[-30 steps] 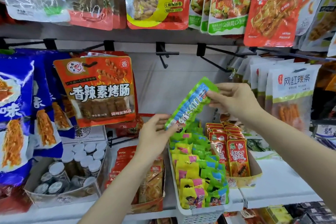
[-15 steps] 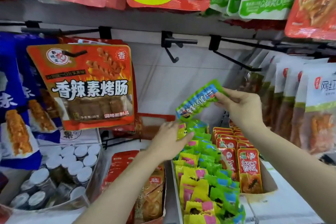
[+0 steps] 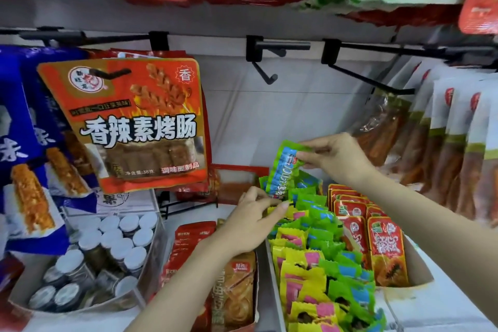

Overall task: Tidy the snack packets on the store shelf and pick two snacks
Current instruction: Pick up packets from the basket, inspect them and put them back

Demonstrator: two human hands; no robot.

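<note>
We read 香辣素烤肠 in bold white characters across the big orange packet [image 3: 134, 127] hanging at the left of the shelf, with 香 in a red badge at its top right corner, 调味面制品 at its bottom right, and 净含量:38克 along its lower edge. Lettering on the green and blue packet [image 3: 283, 170] is too blurred to read.

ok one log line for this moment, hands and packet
right hand: grip on green packet top | left hand: on yellow packets in tray | stage: tidying
</note>
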